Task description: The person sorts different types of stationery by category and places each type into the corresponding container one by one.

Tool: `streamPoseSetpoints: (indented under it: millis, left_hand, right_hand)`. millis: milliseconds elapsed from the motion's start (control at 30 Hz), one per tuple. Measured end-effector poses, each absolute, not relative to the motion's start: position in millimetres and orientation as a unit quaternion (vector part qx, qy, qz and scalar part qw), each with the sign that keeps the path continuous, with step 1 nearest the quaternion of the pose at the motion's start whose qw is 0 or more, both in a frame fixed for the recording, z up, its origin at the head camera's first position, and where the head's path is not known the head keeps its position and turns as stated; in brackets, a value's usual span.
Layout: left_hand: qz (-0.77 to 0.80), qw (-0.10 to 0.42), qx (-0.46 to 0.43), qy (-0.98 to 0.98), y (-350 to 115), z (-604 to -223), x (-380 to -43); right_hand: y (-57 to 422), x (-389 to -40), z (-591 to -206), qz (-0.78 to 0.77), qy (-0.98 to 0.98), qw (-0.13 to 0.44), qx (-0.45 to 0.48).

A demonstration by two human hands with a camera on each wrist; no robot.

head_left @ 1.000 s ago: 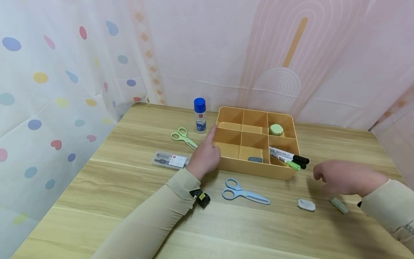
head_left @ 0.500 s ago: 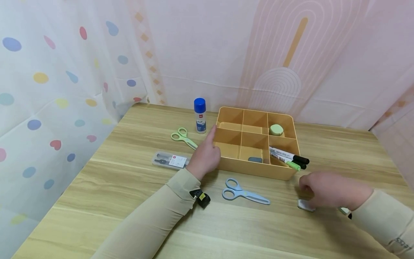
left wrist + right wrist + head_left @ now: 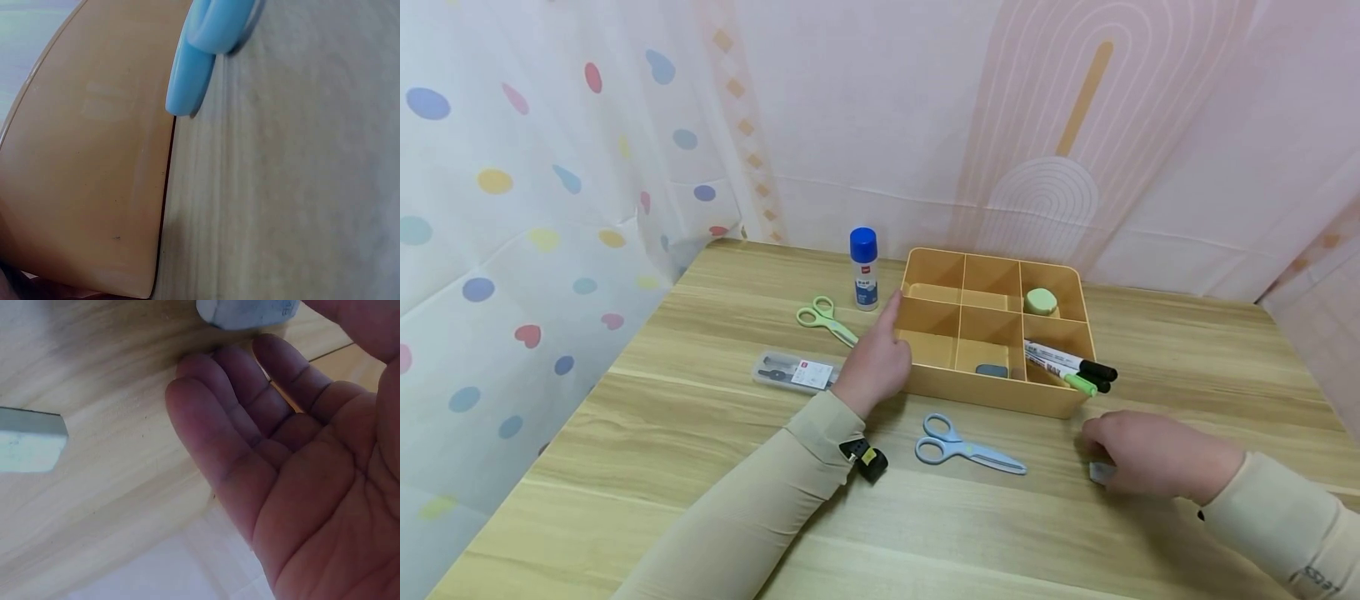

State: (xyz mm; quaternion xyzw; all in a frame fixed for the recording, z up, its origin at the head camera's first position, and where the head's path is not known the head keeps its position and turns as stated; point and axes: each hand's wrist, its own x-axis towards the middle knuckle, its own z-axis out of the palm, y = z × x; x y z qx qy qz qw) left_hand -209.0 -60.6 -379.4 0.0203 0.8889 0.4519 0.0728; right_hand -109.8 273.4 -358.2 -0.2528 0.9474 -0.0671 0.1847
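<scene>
An orange compartment box (image 3: 985, 393) stands mid-table. At its left side lies my left hand (image 3: 880, 362), index finger straight and touching the wall near the rim. Its front wall (image 3: 94, 144) fills the left of the left wrist view. My right hand (image 3: 1157, 454) reaches low over the table, right of the box's front corner. A whitish eraser (image 3: 247, 312) lies right at its fingertips, partly hidden by the hand in the head view. The fingers are loosely bent and the palm holds nothing; the thumb tip is out of view. A second pale green eraser (image 3: 31, 440) lies apart from the fingers.
Blue scissors (image 3: 970, 448) lie before the box. Left of it are green scissors (image 3: 827, 317), a glue stick (image 3: 864, 271) and a clear compass case (image 3: 793, 371). Inside the box are markers (image 3: 1063, 362), a round green item (image 3: 1041, 301) and a grey-blue piece (image 3: 992, 370).
My right hand has moved left and down, from above the pale green eraser to the whitish one, and now covers most of it. The left hand stays at the box.
</scene>
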Motion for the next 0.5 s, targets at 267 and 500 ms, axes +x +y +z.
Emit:
streamPoseSetpoints:
  millis: [267,500]
  left_hand:
    - [0.453,0.074,0.022,0.888,-60.4,-380.1,-209.5]
    - [0.454,0.073,0.026,0.888,-60.8,-379.8,-209.3]
  right_hand:
    - [270.8,-109.4,-362.5,-0.058,0.949,0.184,-0.25]
    - [270.2,-109.1,-363.3,-0.059,0.946,0.193,-0.252]
